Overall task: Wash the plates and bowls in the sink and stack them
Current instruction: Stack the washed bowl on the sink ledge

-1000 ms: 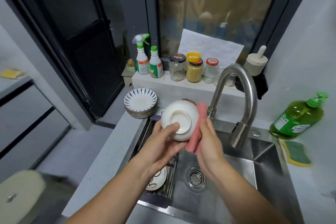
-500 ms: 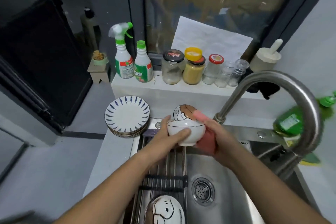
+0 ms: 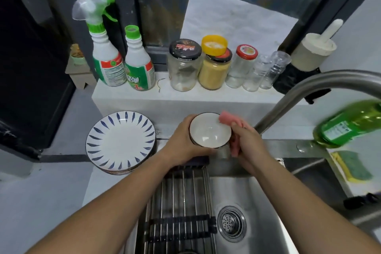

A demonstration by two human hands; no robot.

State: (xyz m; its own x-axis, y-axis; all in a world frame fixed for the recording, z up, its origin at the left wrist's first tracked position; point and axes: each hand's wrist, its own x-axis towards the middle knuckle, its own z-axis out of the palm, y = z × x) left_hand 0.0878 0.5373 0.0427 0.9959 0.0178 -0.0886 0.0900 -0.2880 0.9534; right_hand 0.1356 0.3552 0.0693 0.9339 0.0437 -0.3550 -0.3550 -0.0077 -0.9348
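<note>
— Where's the bowl (image 3: 210,133)?
— Upright at the far edge of the sink (image 3: 257,202), just right of the plate stack (image 3: 120,140) on the desk (image 3: 99,189). The left hand (image 3: 181,140) curls round its left side.
— And the right hand (image 3: 245,140)?
— Fingers folded on a pink cloth (image 3: 228,120), pressed to the bowl's right rim.

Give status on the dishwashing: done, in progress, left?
Done, apparently: plates sit stacked on the counter left of the sink. In hand: the left hand holds a white bowl upright while the right hand presses a pink cloth to its rim. Left: this bowl is not yet stacked; the sink's near end is cut off, so more dishes may wait.
</note>
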